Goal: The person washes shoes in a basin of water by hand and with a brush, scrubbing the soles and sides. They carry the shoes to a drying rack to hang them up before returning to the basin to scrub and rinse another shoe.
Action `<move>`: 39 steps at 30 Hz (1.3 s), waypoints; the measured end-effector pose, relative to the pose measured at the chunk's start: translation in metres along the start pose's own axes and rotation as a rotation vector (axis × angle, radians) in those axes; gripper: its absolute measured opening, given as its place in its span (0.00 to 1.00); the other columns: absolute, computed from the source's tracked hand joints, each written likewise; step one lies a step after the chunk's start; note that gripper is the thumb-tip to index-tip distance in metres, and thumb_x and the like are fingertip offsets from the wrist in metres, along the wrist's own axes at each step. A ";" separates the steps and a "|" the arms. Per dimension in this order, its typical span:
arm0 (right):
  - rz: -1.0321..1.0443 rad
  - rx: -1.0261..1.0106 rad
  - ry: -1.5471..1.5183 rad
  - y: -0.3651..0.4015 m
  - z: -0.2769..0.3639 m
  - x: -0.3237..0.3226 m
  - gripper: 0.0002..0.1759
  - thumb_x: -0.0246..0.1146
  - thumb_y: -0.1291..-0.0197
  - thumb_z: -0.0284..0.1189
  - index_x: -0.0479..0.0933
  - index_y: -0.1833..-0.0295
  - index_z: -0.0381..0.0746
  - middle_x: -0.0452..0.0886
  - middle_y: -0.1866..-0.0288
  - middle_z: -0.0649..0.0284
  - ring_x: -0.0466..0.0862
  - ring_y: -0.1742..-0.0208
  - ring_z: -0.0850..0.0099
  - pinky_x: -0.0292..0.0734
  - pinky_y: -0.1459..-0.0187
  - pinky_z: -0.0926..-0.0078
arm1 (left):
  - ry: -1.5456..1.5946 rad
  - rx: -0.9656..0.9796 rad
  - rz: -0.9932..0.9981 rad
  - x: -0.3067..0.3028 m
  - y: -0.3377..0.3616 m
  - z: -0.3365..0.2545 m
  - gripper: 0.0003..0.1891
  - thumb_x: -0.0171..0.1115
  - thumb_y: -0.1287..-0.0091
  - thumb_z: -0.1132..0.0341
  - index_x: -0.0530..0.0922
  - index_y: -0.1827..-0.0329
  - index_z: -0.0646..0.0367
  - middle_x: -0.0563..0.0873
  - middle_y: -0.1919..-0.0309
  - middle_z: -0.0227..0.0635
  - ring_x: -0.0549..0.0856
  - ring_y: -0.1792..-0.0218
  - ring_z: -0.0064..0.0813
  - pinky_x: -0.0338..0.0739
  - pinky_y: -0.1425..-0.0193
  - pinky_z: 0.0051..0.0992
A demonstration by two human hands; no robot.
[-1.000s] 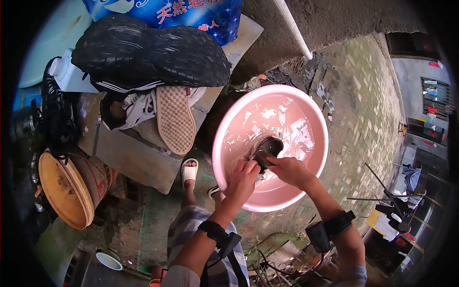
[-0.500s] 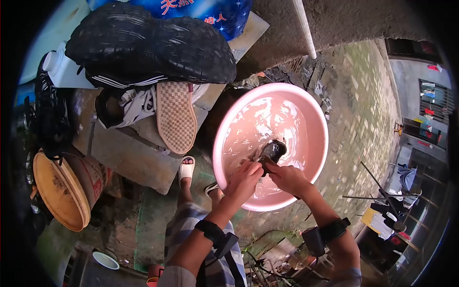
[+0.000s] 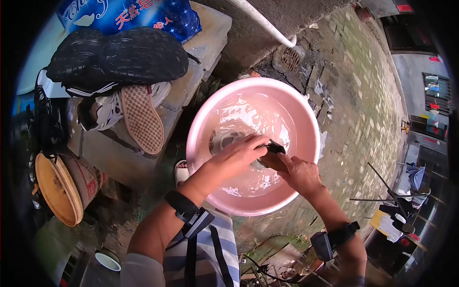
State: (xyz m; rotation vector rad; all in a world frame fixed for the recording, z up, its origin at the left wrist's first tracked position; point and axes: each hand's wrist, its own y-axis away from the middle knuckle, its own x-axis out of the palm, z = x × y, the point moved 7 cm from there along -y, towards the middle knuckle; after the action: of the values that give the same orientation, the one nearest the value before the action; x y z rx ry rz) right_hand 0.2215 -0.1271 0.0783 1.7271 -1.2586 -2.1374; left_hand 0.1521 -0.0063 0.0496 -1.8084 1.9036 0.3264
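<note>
Over the pink basin (image 3: 193, 129), which holds cloudy water, my two hands grip a wet shoe (image 3: 273, 160) with a dark opening. Its greyish front part seems to lie in the water to the left, partly hidden by my left hand. My left hand (image 3: 246, 152) is closed on the shoe's upper edge, fingers bent over it. At the other end, my right hand (image 3: 302, 176) is closed around the brownish-dark part, its fingertips pressed against it. The side of the shoe under my hands is hidden.
Left of the basin, a stone slab (image 3: 191, 91) carries a black-soled shoe (image 3: 119, 60), a shoe with a tan woven-pattern sole (image 3: 143, 119) and a blue bag (image 3: 138, 19). A yellowish-lidded bucket (image 3: 57, 189) stands lower left. A white pipe (image 3: 263, 21) descends near a drain (image 3: 289, 58).
The view has shifted, so the basin and slab appear farther left. The shoe has turned in my hands: its dark opening shows less, and a greyish part now shows in the water.
</note>
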 end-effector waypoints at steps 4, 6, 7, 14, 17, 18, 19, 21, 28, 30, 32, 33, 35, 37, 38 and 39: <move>0.035 0.032 -0.206 0.000 0.002 0.028 0.29 0.57 0.43 0.46 0.63 0.37 0.53 0.78 0.61 0.57 0.82 0.62 0.59 0.76 0.62 0.59 | -0.082 -0.196 -0.181 -0.004 0.005 0.011 0.15 0.56 0.48 0.81 0.74 0.58 0.57 0.69 0.47 0.37 0.71 0.43 0.41 0.65 0.38 0.33; 0.045 0.063 -0.309 -0.009 0.001 0.041 0.30 0.54 0.42 0.50 0.62 0.36 0.51 0.79 0.60 0.54 0.81 0.60 0.57 0.76 0.59 0.58 | -0.066 -0.347 -0.324 -0.012 0.014 0.018 0.17 0.57 0.43 0.77 0.72 0.49 0.55 0.69 0.44 0.39 0.69 0.41 0.40 0.56 0.33 0.37; 0.047 0.051 -0.314 -0.014 0.002 0.045 0.30 0.54 0.42 0.50 0.62 0.36 0.51 0.79 0.60 0.54 0.81 0.60 0.57 0.76 0.59 0.58 | -0.075 -0.358 -0.323 -0.009 0.020 0.020 0.17 0.57 0.43 0.77 0.72 0.49 0.55 0.69 0.44 0.39 0.69 0.41 0.40 0.56 0.33 0.37; -0.066 0.151 -1.197 -0.054 -0.007 0.089 0.29 0.59 0.41 0.45 0.68 0.39 0.41 0.80 0.68 0.57 0.80 0.66 0.71 0.74 0.64 0.75 | 0.986 -1.073 -0.942 0.065 0.083 0.043 0.28 0.55 0.34 0.59 0.57 0.33 0.56 0.61 0.35 0.38 0.61 0.35 0.33 0.53 0.32 0.33; 0.452 0.273 -1.706 -0.041 0.008 0.091 0.27 0.59 0.40 0.43 0.69 0.39 0.41 0.73 0.76 0.68 0.73 0.76 0.81 0.67 0.76 0.84 | 1.217 -1.189 -0.900 0.107 0.096 0.066 0.34 0.55 0.35 0.50 0.55 0.32 0.58 0.61 0.35 0.39 0.61 0.35 0.31 0.54 0.33 0.31; 0.513 0.290 -1.783 -0.034 0.014 0.086 0.28 0.59 0.40 0.44 0.68 0.37 0.43 0.67 0.78 0.74 0.67 0.80 0.85 0.59 0.81 0.88 | 1.336 -1.228 -0.907 0.121 0.102 0.077 0.37 0.56 0.37 0.46 0.56 0.32 0.61 0.62 0.36 0.41 0.61 0.36 0.31 0.54 0.34 0.30; 0.518 0.288 -1.780 -0.032 0.017 0.083 0.28 0.59 0.40 0.44 0.68 0.37 0.43 0.67 0.78 0.74 0.67 0.80 0.85 0.59 0.81 0.88 | 1.336 -1.230 -0.913 0.118 0.103 0.076 0.37 0.56 0.37 0.46 0.56 0.32 0.61 0.62 0.36 0.41 0.61 0.36 0.31 0.54 0.34 0.30; 0.527 0.211 -1.822 -0.027 0.026 0.079 0.29 0.59 0.40 0.44 0.65 0.36 0.44 0.68 0.77 0.74 0.66 0.79 0.86 0.60 0.79 0.89 | 1.183 -1.146 -0.921 0.105 0.104 0.070 0.39 0.57 0.40 0.42 0.62 0.37 0.65 0.70 0.42 0.42 0.68 0.41 0.29 0.59 0.37 0.27; 0.009 -0.102 -0.455 0.003 0.012 0.021 0.30 0.55 0.41 0.45 0.59 0.32 0.56 0.73 0.61 0.54 0.80 0.63 0.58 0.76 0.65 0.59 | 0.689 -1.271 -0.874 0.048 0.094 0.036 0.28 0.56 0.38 0.47 0.74 0.51 0.67 0.82 0.61 0.39 0.79 0.59 0.30 0.70 0.52 0.27; 0.002 -0.063 -0.352 0.017 0.005 0.032 0.27 0.55 0.41 0.43 0.62 0.34 0.58 0.72 0.63 0.56 0.80 0.65 0.60 0.77 0.67 0.62 | 0.557 -1.087 -0.781 0.041 0.091 0.036 0.24 0.56 0.37 0.49 0.78 0.58 0.67 0.83 0.65 0.43 0.81 0.62 0.35 0.72 0.56 0.31; -0.046 -0.066 -0.390 0.012 0.014 0.035 0.25 0.55 0.41 0.42 0.65 0.36 0.57 0.72 0.64 0.56 0.80 0.66 0.60 0.77 0.68 0.62 | 0.451 -1.106 -0.658 0.050 0.100 0.044 0.24 0.56 0.38 0.49 0.78 0.61 0.67 0.83 0.67 0.46 0.82 0.63 0.38 0.72 0.58 0.33; -0.098 -0.065 -0.437 0.008 0.021 0.036 0.23 0.55 0.40 0.41 0.68 0.38 0.57 0.72 0.64 0.56 0.80 0.66 0.60 0.77 0.68 0.63 | 0.339 -1.116 -0.526 0.055 0.102 0.045 0.23 0.55 0.38 0.50 0.79 0.64 0.67 0.83 0.69 0.49 0.83 0.64 0.41 0.72 0.59 0.35; -0.217 -0.071 -0.467 -0.009 0.036 0.034 0.17 0.56 0.40 0.40 0.75 0.45 0.53 0.72 0.65 0.57 0.80 0.69 0.60 0.76 0.70 0.63 | 0.231 -1.104 -0.575 0.055 0.103 0.038 0.23 0.53 0.37 0.49 0.79 0.68 0.64 0.82 0.72 0.50 0.81 0.66 0.47 0.72 0.63 0.39; -0.301 0.028 -0.533 -0.018 0.043 0.032 0.12 0.58 0.41 0.37 0.78 0.53 0.47 0.74 0.67 0.57 0.78 0.69 0.59 0.74 0.69 0.64 | 0.375 -1.066 -0.655 0.068 0.108 0.045 0.23 0.51 0.36 0.48 0.78 0.68 0.64 0.81 0.75 0.49 0.81 0.69 0.48 0.71 0.66 0.40; -0.343 0.062 -0.533 -0.018 0.048 0.031 0.10 0.58 0.41 0.37 0.79 0.59 0.44 0.74 0.66 0.57 0.79 0.70 0.59 0.74 0.70 0.64 | 0.217 -1.087 -0.624 0.068 0.111 0.044 0.25 0.47 0.34 0.48 0.78 0.69 0.64 0.81 0.75 0.47 0.80 0.71 0.48 0.70 0.68 0.42; -0.338 0.061 -0.531 -0.018 0.053 0.033 0.10 0.58 0.41 0.37 0.79 0.59 0.44 0.74 0.66 0.57 0.79 0.70 0.59 0.74 0.70 0.64 | 0.221 -1.091 -0.625 0.070 0.113 0.043 0.25 0.47 0.34 0.48 0.78 0.69 0.64 0.81 0.75 0.47 0.80 0.71 0.48 0.70 0.68 0.42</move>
State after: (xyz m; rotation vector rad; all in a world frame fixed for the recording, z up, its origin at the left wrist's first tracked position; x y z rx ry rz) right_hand 0.1720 -0.1069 0.0418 1.5344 -1.2066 -2.9246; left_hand 0.0484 -0.0356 -0.0402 -3.1028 1.1774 1.1072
